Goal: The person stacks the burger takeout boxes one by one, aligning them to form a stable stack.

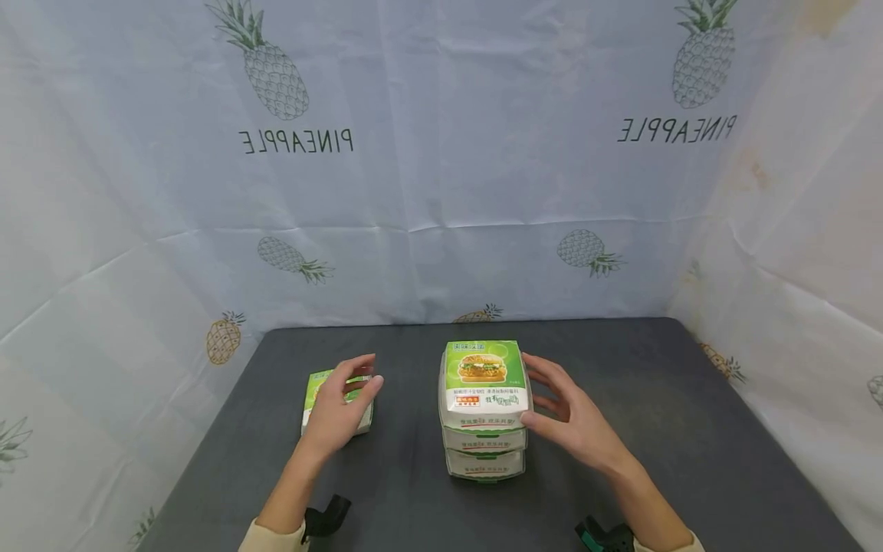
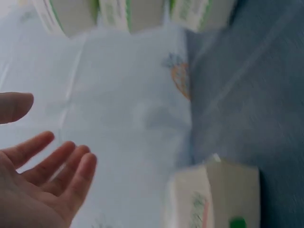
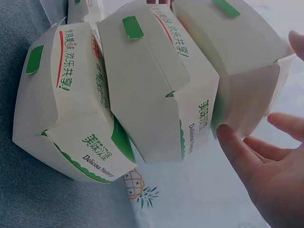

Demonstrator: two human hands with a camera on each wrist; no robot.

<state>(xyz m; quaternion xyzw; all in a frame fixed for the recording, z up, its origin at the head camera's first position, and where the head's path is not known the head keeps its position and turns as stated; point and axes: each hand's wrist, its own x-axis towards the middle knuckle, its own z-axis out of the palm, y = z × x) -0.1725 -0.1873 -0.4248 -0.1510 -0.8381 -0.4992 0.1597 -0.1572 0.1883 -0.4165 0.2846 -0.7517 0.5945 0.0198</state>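
Three white-and-green paper hamburger boxes stand in a stack in the head view: a top box [image 1: 483, 383] with a burger picture, a middle box [image 1: 485, 439] and a bottom box [image 1: 485, 464]. My right hand [image 1: 579, 425] is at the right side of the top box, fingers spread and loosely bent. In the right wrist view its fingertips [image 3: 228, 133] lie close against that box; contact is hard to tell. Another hamburger box [image 1: 317, 383] sits on the table to the left, partly hidden by my left hand [image 1: 334, 418], which hovers with relaxed fingers and holds nothing.
A dark grey table [image 1: 407, 506] carries the boxes. White cloth [image 1: 441, 169] printed with pineapples hangs behind and at both sides. Black straps [image 1: 327, 515] sit at both wrists.
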